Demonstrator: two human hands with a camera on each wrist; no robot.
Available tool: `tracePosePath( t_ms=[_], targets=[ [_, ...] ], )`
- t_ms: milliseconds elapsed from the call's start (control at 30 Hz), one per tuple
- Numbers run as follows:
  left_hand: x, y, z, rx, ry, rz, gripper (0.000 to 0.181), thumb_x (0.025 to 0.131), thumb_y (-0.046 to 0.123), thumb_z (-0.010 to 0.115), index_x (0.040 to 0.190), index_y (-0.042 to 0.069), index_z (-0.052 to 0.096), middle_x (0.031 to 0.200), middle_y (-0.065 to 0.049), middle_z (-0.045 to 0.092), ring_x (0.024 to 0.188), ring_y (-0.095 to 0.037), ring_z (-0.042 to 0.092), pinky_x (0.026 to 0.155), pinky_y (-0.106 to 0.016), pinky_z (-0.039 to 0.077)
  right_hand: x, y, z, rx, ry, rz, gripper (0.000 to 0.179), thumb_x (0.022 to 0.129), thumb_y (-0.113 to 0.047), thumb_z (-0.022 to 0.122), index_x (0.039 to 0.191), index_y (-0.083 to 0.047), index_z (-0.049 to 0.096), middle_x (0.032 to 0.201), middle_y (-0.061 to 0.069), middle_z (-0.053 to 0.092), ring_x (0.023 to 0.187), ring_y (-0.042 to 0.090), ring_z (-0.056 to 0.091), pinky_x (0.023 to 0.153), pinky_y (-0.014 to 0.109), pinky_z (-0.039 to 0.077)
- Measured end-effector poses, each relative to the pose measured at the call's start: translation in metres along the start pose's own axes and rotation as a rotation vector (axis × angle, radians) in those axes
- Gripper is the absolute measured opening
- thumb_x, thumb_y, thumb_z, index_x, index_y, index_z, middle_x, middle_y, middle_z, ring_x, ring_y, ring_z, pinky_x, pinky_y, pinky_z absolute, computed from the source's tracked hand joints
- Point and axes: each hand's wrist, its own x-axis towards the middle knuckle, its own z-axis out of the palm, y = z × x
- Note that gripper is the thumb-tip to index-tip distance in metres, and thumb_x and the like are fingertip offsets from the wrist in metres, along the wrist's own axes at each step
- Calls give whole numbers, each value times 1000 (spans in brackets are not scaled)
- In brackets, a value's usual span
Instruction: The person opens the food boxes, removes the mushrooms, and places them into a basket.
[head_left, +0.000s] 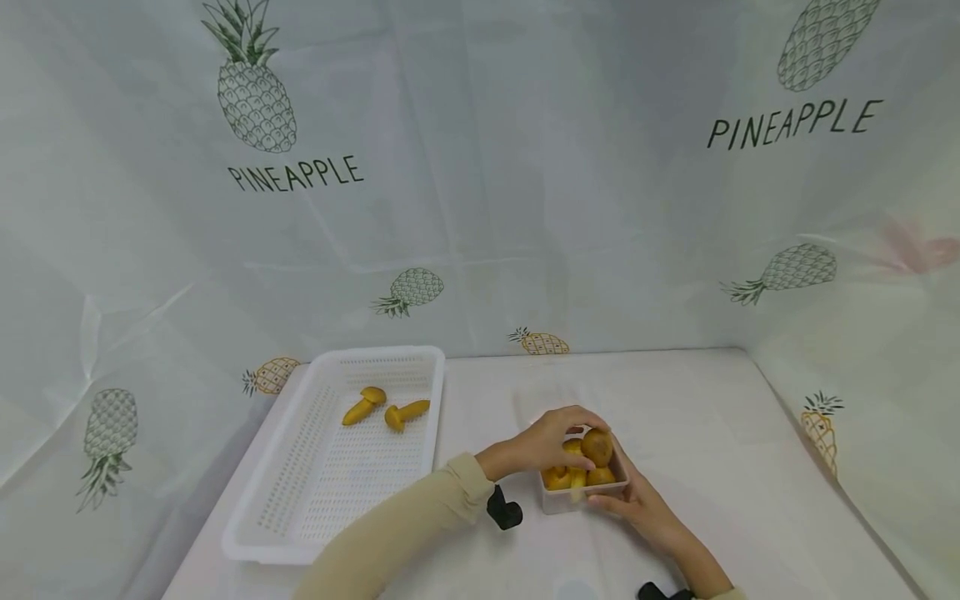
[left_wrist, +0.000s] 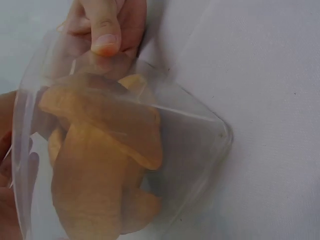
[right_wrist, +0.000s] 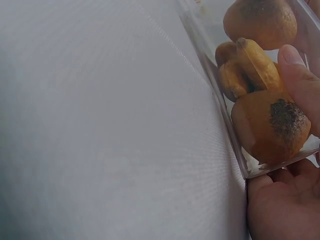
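A small clear plastic box [head_left: 558, 502] full of yellow-brown mushrooms [left_wrist: 87, 165] stands on the white tabletop. My left hand [head_left: 551, 440] reaches over it from the left. Its thumb and fingers bend around a round-capped mushroom [head_left: 597, 447] at the top of the pile. Around the box's near right corner, my right hand [head_left: 633, 504] grips it, thumb at the near wall and fingers behind the right side. In the right wrist view, dark patches mark a mushroom cap [right_wrist: 272, 125], and the right palm [right_wrist: 287, 207] lies against the box end. The left fingertips are partly hidden.
A white perforated plastic basket [head_left: 322, 492] sits to the left, with two yellow mushrooms [head_left: 365, 406] toward its back. Behind the table [head_left: 705, 417] hangs a pale pineapple-print sheet [head_left: 480, 167], which also closes off both sides. Black wrist devices [head_left: 504, 510] hang below the forearms.
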Motion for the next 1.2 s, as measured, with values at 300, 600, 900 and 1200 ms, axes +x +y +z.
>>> tracePosePath(
  t_ms=[300,600,900,1200],
  targets=[
    [4,-2,6,0,1,-11,47,85,3,77,129,6,61,133,-5,57,122,-5,52,91,-11,46,0,0,0,7,-12,-13,102,94,-6,68,160,-34,-4,165,9,-10,148,38,-10,101,2,14],
    [2,-4,10,23,41,12,46,85,4,76,129,6,63,132,-5,59,121,-4,53,89,-10,47,-1,-1,0,27,-27,0,101,95,-6,67,160,-35,-4,165,7,-11,148,37,-10,104,7,13],
    [0,-7,12,27,92,42,44,85,5,76,128,3,65,132,-6,61,122,-6,54,88,-10,47,1,-1,-2,24,-26,-20,99,95,-5,66,160,-33,-3,166,8,-10,148,36,-10,100,2,14],
    [-3,3,7,34,107,29,44,86,6,76,129,3,65,131,-7,61,122,-7,54,88,-10,47,0,-3,1,13,-13,-4,101,94,-6,68,161,-31,-3,165,10,-9,148,36,-11,116,19,5]
  ],
)
